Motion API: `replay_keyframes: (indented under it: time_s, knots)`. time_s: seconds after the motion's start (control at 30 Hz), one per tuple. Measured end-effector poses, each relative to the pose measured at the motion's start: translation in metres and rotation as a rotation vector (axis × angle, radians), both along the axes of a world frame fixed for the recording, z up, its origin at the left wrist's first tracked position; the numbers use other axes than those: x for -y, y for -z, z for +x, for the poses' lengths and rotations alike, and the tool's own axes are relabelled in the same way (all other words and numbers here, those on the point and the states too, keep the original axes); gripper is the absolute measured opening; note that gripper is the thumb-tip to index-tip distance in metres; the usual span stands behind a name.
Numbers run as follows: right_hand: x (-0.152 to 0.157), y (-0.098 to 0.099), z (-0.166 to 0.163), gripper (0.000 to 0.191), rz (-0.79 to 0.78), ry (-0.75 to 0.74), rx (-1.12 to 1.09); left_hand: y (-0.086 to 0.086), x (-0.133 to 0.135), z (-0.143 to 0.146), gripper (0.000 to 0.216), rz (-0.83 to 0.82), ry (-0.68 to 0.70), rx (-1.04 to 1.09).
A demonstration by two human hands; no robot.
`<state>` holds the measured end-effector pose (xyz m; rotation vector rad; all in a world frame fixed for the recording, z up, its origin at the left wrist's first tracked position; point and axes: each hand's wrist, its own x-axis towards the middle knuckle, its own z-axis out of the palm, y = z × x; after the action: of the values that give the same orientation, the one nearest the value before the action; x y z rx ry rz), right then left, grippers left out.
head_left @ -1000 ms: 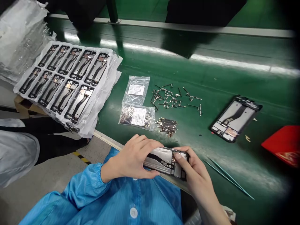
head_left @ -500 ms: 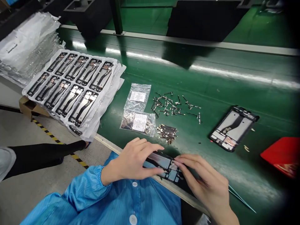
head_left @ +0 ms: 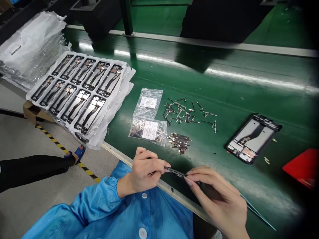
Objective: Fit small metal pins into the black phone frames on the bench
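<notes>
Between my two hands is a phone frame (head_left: 176,172), turned nearly edge-on above the bench's front edge. My left hand (head_left: 149,171) pinches its left end with thumb and fingers. At the other end my right hand (head_left: 219,196) grips it between thumb and fingertips. Teal tweezers (head_left: 259,214) stick out beside my right hand, partly hidden behind it; whether they touch the hand I cannot tell. Just beyond my hands lies a pile of small dark flex cables (head_left: 179,142) with gold ends.
A white tray (head_left: 86,89) of several phone frames sits left, by stacked plastic trays (head_left: 32,49). Labelled bags (head_left: 149,129) and scattered flex cables (head_left: 181,111) lie mid-bench. Another phone frame (head_left: 253,137) and a red object (head_left: 302,167) are right. A person's leg (head_left: 37,171) shows left.
The phone frame has tilted from face-up to nearly edge-on. My left hand has closed from spread fingers to a pinch on its end. The person's foot at left has come into view.
</notes>
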<state>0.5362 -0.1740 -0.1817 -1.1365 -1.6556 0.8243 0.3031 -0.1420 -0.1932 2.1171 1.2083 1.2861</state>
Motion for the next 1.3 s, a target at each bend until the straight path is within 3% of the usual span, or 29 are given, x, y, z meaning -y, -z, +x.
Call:
replay_keyframes:
  time_s: [0.27, 0.47, 0.6, 0.7, 0.9, 1.07, 1.13, 1.2, 1.3]
  knots:
    - [0.002, 0.000, 0.003, 0.029, 0.170, -0.066, 0.081, 0.004, 0.006, -0.003, 0.024, 0.018, 0.011, -0.059]
    - [0.001, 0.001, -0.001, 0.024, 0.064, -0.054, -0.011, 0.011, 0.008, -0.007, 0.026, 0.067, 0.044, -0.052]
    - [0.000, 0.000, 0.004, 0.030, 0.212, -0.117, 0.100, 0.008, 0.006, -0.006, 0.011, 0.014, 0.008, -0.028]
    - [0.000, -0.003, 0.005, 0.032, 0.235, -0.119, 0.144, 0.004, 0.003, -0.003, 0.006, 0.046, 0.014, 0.039]
    - [0.008, -0.002, -0.002, 0.025, 0.112, -0.012, 0.058, 0.005, 0.002, -0.001, 0.021, 0.121, 0.011, 0.115]
    - [0.013, 0.009, -0.006, 0.017, -0.129, 0.054, -0.125, 0.010, 0.004, -0.006, 0.025, 0.195, 0.049, 0.059]
    - [0.014, 0.013, -0.005, 0.016, -0.151, 0.051, -0.143, 0.009, 0.003, -0.008, 0.027, 0.221, 0.076, 0.028]
    - [0.014, 0.013, -0.004, 0.018, -0.158, 0.003, -0.091, 0.005, -0.001, -0.010, 0.027, 0.190, 0.128, 0.005]
    - [0.016, 0.010, -0.004, 0.026, -0.302, -0.061, 0.000, -0.005, -0.007, -0.011, 0.025, -0.013, 0.189, 0.038]
